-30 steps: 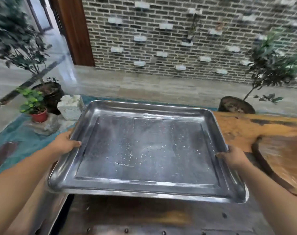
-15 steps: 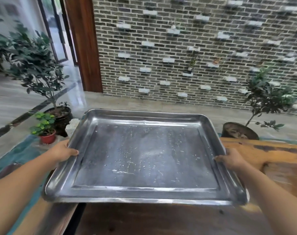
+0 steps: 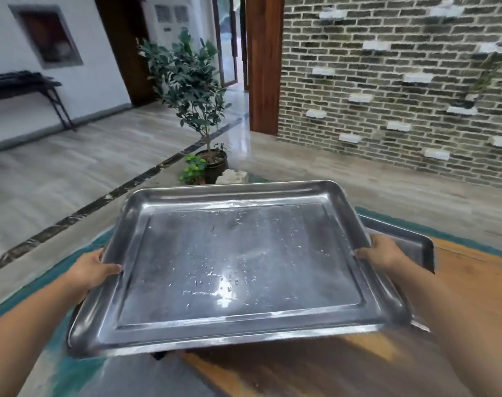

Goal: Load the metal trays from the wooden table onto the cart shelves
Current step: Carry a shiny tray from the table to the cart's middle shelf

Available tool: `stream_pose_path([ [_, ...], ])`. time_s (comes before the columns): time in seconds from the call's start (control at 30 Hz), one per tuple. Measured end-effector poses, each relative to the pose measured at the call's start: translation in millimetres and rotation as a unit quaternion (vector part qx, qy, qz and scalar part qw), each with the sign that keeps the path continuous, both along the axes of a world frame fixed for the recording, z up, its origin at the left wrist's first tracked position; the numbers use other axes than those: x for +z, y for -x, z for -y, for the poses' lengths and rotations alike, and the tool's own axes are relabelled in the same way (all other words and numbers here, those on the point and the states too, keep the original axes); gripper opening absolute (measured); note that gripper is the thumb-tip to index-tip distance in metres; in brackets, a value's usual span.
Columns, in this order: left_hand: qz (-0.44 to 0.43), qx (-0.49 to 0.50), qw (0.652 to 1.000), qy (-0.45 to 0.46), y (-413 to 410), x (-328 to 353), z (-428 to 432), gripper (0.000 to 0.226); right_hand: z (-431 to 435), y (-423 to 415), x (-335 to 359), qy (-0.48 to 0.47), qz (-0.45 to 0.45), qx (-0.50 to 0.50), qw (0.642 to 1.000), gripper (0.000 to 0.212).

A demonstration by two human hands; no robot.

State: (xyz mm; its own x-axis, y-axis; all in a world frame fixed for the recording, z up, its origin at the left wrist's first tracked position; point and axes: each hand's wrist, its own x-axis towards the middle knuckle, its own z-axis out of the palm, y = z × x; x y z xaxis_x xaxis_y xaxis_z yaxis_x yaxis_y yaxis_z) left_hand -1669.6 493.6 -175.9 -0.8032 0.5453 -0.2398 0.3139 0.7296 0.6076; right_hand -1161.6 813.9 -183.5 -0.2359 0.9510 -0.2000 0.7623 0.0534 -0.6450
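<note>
Looks down on a large rectangular metal tray [image 3: 238,267], carried flat and roughly level in front of the body, above the near end of a wooden table [image 3: 487,276]. Grips the tray's left rim with the left hand [image 3: 93,270]: thumb curled over the rim onto the sloping inner wall, other fingers hidden underneath. Grips the right rim the same way with the right hand [image 3: 383,252], thumb on top, remaining fingers out of sight below. Shows a scuffed, shiny tray floor, dotted with pale flecks, with a bright patch of glare near the middle. Reveals a second metal tray [image 3: 410,239] directly below, lying on the table and poking out past the right hand at the far right corner; cannot tell whether the two trays touch. Beyond the tray, on the pale tiled floor: a potted tree [image 3: 192,90] in a dark pot, a small bright-green plant [image 3: 193,169] just beside it, and a pale rock [image 3: 231,176] next to both. To the right, a grey brick wall [image 3: 387,81] with white blocks jutting out. To the left, a white wall with a dark console table [image 3: 23,84] against it. At the lower left, under the tray's near corner, a teal rug [image 3: 69,373].
</note>
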Motion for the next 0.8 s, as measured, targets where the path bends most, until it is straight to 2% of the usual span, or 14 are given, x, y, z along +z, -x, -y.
stream_pose_path([
  [0.07,-0.013,0.051,0.999,0.006,-6,-1,55,0.023,4,35,-5,0.004,-0.003,0.052,0.999,0.008],
  [0.17,-0.018,0.132,0.991,0.013,-21,3,140,0.013,19,96,-11,0.008,-0.009,0.126,0.992,0.021],
  [0.27,-0.026,0.213,0.977,0.015,-36,6,225,0.012,47,161,-17,0.023,-0.029,0.206,0.978,0.005],
  [0.33,-0.023,0.267,0.963,0.012,-46,8,283,0.013,72,208,-18,0.025,-0.027,0.267,0.963,0.011],
  [0.43,-0.018,0.339,0.940,0.007,-61,5,368,0.012,119,278,-15,0.019,-0.012,0.339,0.941,0.016],
  [0.53,-0.014,0.405,0.914,-0.014,-79,-4,449,0.011,179,342,-9,0.015,-0.013,0.406,0.914,0.005],
  [0.8,-0.015,0.560,0.827,-0.041,-154,-26,645,0.009,379,474,-11,0.009,-0.004,0.555,0.832,0.015],
])
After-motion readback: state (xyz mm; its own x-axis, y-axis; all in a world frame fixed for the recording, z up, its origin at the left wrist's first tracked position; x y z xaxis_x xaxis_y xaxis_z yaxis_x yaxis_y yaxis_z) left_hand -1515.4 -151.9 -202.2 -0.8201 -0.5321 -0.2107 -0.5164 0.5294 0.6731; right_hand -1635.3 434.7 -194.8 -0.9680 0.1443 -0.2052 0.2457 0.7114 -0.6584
